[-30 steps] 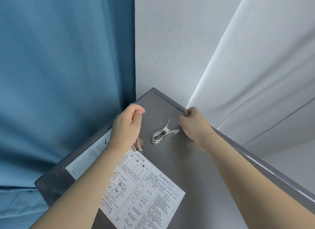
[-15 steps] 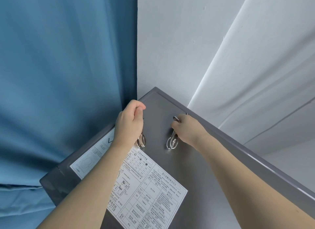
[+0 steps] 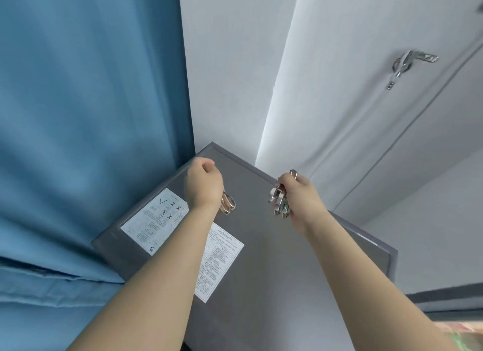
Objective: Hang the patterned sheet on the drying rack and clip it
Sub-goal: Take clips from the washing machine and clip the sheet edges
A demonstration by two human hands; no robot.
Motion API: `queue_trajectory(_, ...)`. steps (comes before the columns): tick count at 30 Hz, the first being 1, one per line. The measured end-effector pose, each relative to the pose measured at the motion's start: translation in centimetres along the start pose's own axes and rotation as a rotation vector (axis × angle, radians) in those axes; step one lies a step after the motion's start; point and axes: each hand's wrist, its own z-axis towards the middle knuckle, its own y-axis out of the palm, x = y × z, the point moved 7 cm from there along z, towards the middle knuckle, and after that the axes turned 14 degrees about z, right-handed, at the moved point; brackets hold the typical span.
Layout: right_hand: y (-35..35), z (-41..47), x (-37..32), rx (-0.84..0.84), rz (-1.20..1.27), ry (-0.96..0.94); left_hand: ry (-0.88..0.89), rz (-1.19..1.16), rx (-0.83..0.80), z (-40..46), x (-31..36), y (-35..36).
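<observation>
Both hands lifted off grey top (image 3: 274, 259) since earlier frame; loose clip gone from surface. Right hand (image 3: 298, 193) fingers curled round bunch of metal clips (image 3: 279, 203). Left hand (image 3: 203, 186) fisted on more clips (image 3: 228, 205). Judgement: clips gathered, next carry to rack. Keep grip firm, springs slippery; free one hand before handling sheet. Sheet: perhaps patterned scrap at lower right edge (image 3: 465, 335), cannot tell. Rack not in view. Curtain (image 3: 86, 131) close left, door handle (image 3: 407, 63) right; label (image 3: 156, 220) on top.
</observation>
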Motion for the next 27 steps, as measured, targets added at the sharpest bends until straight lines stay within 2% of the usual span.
queue_trajectory(7, -2.8, -8.4, -1.8, 0.021, -0.034, -0.090, 0.100, 0.127, 0.030, -6.2, 4.0, -5.6)
queue_trajectory(10, -3.0, -12.0, -1.8, -0.016, 0.002, -0.123, 0.113, 0.118, 0.059, -8.7, 5.1, -7.9)
queue_trajectory(15, -2.8, -17.5, -2.7, -0.073, 0.004, -0.283, 0.186, 0.080, 0.026, -13.1, 6.9, -10.0)
queue_trajectory(21, -2.7, -24.6, -2.8, 0.056, -0.023, -0.382, 0.271, 0.110, -0.009, -16.2, 7.3, -14.1)
queue_trajectory(27, 0.1, -31.9, -1.9, 0.057, -0.063, -0.463, 0.330, 0.116, -0.038, -22.0, 7.2, -18.4)
